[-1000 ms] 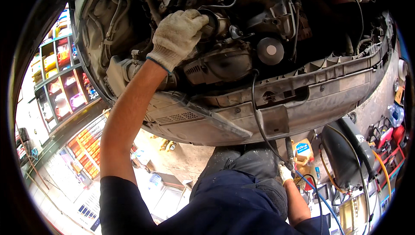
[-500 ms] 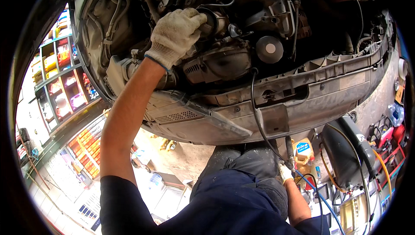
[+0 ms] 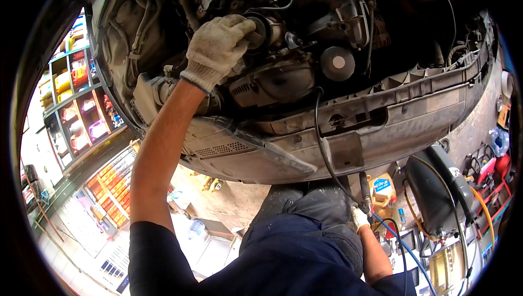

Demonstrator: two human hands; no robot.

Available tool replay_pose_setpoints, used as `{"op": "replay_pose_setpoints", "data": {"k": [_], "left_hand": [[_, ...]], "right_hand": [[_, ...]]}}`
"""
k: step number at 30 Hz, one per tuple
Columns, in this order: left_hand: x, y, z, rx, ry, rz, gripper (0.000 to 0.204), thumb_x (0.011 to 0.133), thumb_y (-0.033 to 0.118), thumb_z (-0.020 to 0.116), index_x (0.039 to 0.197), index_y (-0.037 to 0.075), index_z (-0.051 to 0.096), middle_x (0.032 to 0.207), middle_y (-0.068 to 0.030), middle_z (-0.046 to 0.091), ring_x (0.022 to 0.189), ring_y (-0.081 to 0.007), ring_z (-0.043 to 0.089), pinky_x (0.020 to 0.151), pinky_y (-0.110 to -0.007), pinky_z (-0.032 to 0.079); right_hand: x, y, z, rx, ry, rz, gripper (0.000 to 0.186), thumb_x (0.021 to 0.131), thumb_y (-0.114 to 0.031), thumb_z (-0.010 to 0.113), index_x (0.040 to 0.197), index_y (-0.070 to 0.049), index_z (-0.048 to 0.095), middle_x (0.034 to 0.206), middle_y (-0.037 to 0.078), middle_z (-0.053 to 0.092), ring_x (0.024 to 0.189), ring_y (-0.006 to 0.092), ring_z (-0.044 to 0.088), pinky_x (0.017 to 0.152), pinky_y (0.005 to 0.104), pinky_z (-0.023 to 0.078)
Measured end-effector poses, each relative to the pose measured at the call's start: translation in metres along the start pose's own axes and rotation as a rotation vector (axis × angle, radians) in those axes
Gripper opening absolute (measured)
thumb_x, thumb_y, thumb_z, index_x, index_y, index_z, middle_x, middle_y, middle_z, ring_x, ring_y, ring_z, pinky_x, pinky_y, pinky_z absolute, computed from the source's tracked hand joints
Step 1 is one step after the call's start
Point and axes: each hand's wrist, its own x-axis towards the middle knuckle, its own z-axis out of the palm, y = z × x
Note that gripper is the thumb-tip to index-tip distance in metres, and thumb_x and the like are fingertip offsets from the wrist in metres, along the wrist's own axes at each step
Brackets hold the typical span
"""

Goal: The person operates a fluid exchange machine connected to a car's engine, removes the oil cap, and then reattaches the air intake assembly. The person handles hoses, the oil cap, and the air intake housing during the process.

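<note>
My left hand (image 3: 218, 48), in a dirty white work glove, reaches up into the underside of a car's engine bay and is closed around a round black cylindrical part (image 3: 262, 28). My right hand (image 3: 359, 218), also gloved, is low at the right beside my dark trousers. It grips the black handle of a hose tool (image 3: 364, 184). A thin black hose (image 3: 318, 132) runs from that tool up over the grey bumper panel (image 3: 348, 132) into the engine.
A round black pulley (image 3: 338, 62) sits right of the held part. A black tank (image 3: 436, 187), a yellow bottle (image 3: 383, 189) and coloured hoses lie at the right. Shelves of bottles (image 3: 76, 110) stand at the left.
My left hand stays on the round part and has barely shifted. The right hand keeps its place on the hose tool.
</note>
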Motion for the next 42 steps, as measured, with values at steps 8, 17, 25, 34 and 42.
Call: {"op": "replay_pose_setpoints", "data": {"k": [8, 17, 25, 34, 42], "left_hand": [[0.003, -0.002, -0.001, -0.050, -0.051, -0.015, 0.033, 0.085, 0.016, 0.073, 0.118, 0.012, 0.074, 0.117, -0.0084, 0.072, 0.106, -0.0328, 0.068, 0.094, -0.044, 0.057], [0.001, 0.006, -0.008, -0.031, -0.034, -0.038, 0.033, 0.084, 0.016, 0.073, 0.117, 0.010, 0.074, 0.119, -0.0113, 0.072, 0.107, -0.0337, 0.069, 0.095, -0.044, 0.058], [-0.002, 0.002, 0.003, -0.071, 0.035, -0.056, 0.034, 0.083, 0.014, 0.071, 0.116, 0.012, 0.074, 0.119, -0.0073, 0.072, 0.108, -0.0309, 0.068, 0.096, -0.041, 0.056], [-0.005, 0.003, 0.004, -0.110, 0.055, -0.081, 0.033, 0.083, 0.013, 0.070, 0.116, 0.011, 0.074, 0.117, -0.0075, 0.073, 0.106, -0.0306, 0.069, 0.095, -0.040, 0.057], [-0.004, 0.002, 0.004, -0.173, 0.057, -0.090, 0.032, 0.083, 0.015, 0.072, 0.114, 0.009, 0.074, 0.117, -0.0090, 0.073, 0.108, -0.0306, 0.069, 0.095, -0.040, 0.056]], "right_hand": [[-0.002, -0.021, -0.003, -0.220, -0.054, 0.182, 0.021, 0.102, -0.027, 0.055, 0.103, -0.014, 0.071, 0.088, 0.004, 0.065, 0.082, 0.0181, 0.060, 0.077, 0.0346, 0.050], [0.010, 0.016, 0.005, -0.241, 0.033, -0.053, 0.015, 0.099, -0.024, 0.057, 0.092, -0.011, 0.061, 0.079, 0.010, 0.053, 0.072, 0.0277, 0.054, 0.064, 0.0401, 0.045], [0.013, 0.025, 0.005, -0.127, 0.001, 0.024, 0.012, 0.098, -0.020, 0.060, 0.105, -0.011, 0.061, 0.082, 0.007, 0.052, 0.073, 0.0227, 0.053, 0.066, 0.0366, 0.046], [0.000, -0.009, -0.002, -0.136, -0.032, 0.061, 0.012, 0.097, -0.016, 0.061, 0.107, -0.011, 0.060, 0.086, 0.004, 0.055, 0.073, 0.0193, 0.053, 0.065, 0.0350, 0.047], [0.017, 0.036, 0.003, -0.315, -0.011, -0.023, 0.014, 0.097, -0.020, 0.061, 0.108, -0.011, 0.060, 0.088, 0.006, 0.056, 0.076, 0.0210, 0.055, 0.068, 0.0341, 0.048]]}}
